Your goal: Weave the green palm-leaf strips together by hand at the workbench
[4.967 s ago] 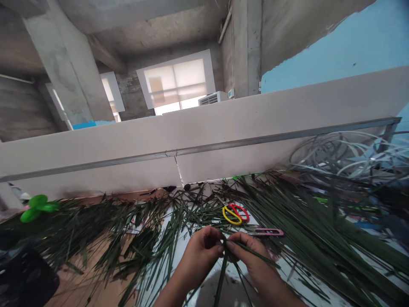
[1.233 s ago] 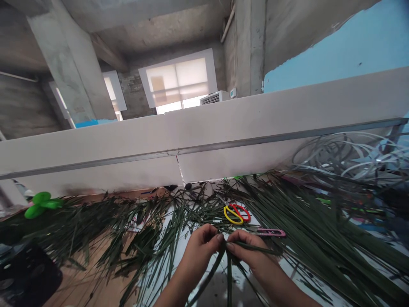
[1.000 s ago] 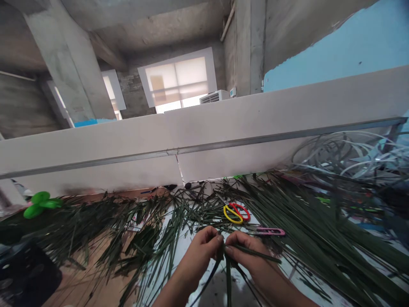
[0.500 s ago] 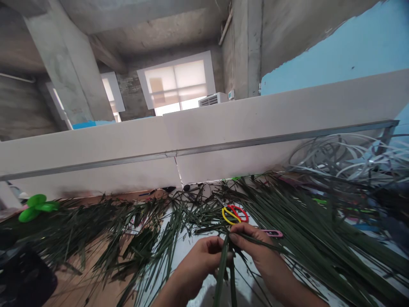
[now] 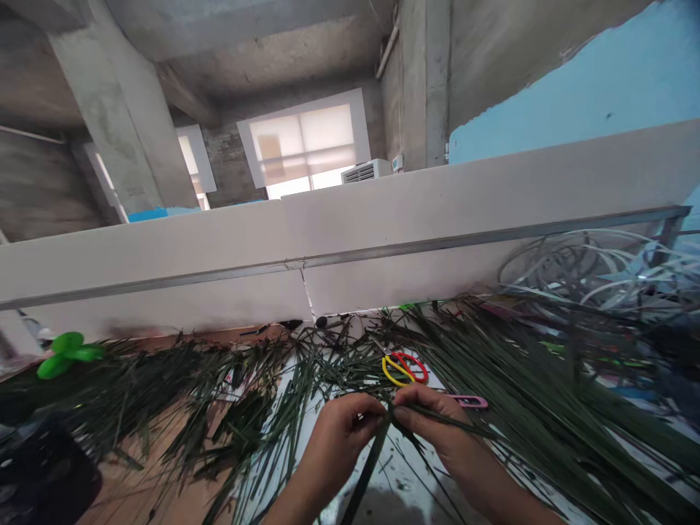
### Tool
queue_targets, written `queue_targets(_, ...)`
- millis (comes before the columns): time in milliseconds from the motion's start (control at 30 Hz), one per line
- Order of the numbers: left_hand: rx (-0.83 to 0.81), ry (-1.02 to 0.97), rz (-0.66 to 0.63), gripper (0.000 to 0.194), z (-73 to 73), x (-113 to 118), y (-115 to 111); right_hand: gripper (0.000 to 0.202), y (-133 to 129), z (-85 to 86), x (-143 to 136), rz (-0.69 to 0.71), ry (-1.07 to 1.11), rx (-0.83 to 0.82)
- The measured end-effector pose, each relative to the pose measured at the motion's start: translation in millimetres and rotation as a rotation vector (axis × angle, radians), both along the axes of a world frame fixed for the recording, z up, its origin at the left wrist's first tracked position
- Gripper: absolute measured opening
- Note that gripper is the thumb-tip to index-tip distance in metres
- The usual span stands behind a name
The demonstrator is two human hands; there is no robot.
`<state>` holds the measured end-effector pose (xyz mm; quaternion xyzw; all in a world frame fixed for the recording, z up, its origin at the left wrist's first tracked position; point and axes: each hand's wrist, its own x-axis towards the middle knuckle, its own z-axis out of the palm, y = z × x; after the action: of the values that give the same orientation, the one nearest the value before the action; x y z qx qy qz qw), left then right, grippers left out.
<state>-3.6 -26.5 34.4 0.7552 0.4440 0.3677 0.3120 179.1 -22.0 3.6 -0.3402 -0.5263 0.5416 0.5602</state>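
Both hands meet over the white work surface, pinching long dark-green leaf strips point(image 5: 373, 461) where they cross. My left hand point(image 5: 345, 430) is closed, its thumb and forefinger on the strips at the crossing. Close beside it, my right hand point(image 5: 429, 423) also pinches them, and one strip runs out under its palm to the right. Other strip ends hang down toward me. Just beyond the fingertips lie scissors point(image 5: 405, 368) with one red and one yellow handle loop. A pink-handled tool point(image 5: 471, 402) lies past my right hand, partly hidden by it.
Long green leaves point(image 5: 525, 386) are heaped on the right, and cut pieces point(image 5: 240, 415) lie scattered on the left. A green balloon-like object point(image 5: 68, 355) is at far left, near a dark item point(image 5: 47, 474). Coiled pale strips point(image 5: 601, 270) sit at far right. A white partition point(image 5: 383, 277) stands behind.
My left hand has risen and its fingers have closed in on the crossing beside my right hand. The hanging strip has swung to the left. The scissors lie unmoved.
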Motion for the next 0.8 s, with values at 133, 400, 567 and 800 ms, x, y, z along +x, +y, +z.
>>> queue_targets(133,0.112,0.115,0.005,0.015,10.5,-2,-3,0.020,-2,2.0,2,0.055,-0.041,0.050)
queue_targets(400,0.164,0.115,0.040,0.015,8.7,2,-6,0.010,-11,7.0,3,0.052,-0.207,0.202)
queue_targets(567,0.289,0.218,0.096,0.015,11.8,-1,-5,0.010,-15,11.8,1,0.075,-0.246,0.164)
queue_targets(800,0.552,0.377,0.104,0.015,10.3,-6,-1,0.011,-16,12.1,1,0.047,-0.319,0.195)
